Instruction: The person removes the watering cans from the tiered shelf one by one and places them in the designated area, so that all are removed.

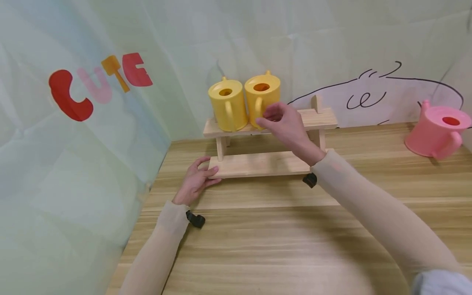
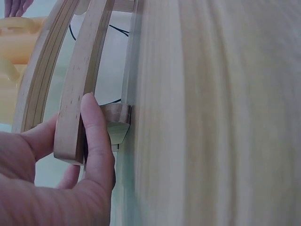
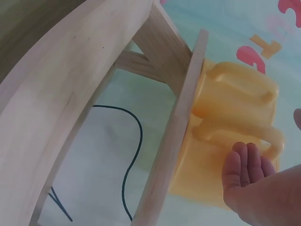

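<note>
A small two-step wooden shelf [image 1: 258, 164] stands on the table. My left hand [image 1: 194, 181] grips the left end of its lower board, thumb on top and fingers beneath; the left wrist view shows the board's end [image 2: 70, 136] between them. Two yellow watering cans, a left one [image 1: 219, 110] and a right one [image 1: 272, 97], stand side by side on the upper board, handles facing me. My right hand [image 1: 289, 128] is beside the right can's handle, thumb and fingers apart and loosely bent. In the right wrist view its fingers [image 3: 254, 162] overlap the can near the handle [image 3: 235, 129].
A pink watering can [image 1: 429, 133] stands on the table at the far right. The upper board [image 1: 322, 118] has a small upright end piece [image 1: 316, 104] on its right. Behind hangs a printed backdrop [image 1: 313, 49] with coloured letters at the left.
</note>
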### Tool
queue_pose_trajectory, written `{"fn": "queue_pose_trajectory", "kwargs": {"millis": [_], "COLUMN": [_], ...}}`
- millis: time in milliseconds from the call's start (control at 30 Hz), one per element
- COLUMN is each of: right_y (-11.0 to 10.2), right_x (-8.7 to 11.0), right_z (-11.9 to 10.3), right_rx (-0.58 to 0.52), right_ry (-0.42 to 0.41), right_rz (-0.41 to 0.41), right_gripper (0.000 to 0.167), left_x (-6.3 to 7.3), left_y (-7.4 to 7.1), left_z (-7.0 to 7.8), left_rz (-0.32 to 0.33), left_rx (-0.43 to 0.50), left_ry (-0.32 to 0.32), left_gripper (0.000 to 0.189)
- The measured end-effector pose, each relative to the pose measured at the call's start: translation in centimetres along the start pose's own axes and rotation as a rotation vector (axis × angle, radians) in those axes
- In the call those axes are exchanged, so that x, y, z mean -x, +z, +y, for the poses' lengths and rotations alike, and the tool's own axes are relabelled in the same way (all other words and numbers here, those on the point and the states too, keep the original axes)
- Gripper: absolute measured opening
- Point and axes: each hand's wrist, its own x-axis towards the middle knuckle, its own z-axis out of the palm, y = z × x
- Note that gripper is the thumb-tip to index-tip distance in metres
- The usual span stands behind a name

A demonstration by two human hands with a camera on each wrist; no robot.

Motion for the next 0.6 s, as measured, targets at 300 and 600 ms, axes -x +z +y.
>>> {"fn": "queue_pose_trajectory", "kwargs": {"millis": [300,600], "right_y": [2.4,3.3], "right_x": [-1.0,-1.6], "right_z": [0.5,0.7], "right_rx": [-0.014,-0.014], "right_ry": [-0.012,-0.062], "right_rz": [0.012,0.090], "right_gripper": [0.044,0.034], "left_x": [0.1,-0.1], "left_y": [-0.1,0.0], "left_z": [0.0,0.0], "left_rz": [0.005,0.005], "left_rx": [-0.006,-0.002], "left_ry": [-0.011,-0.003], "left_gripper": [0.065,0.067]}}
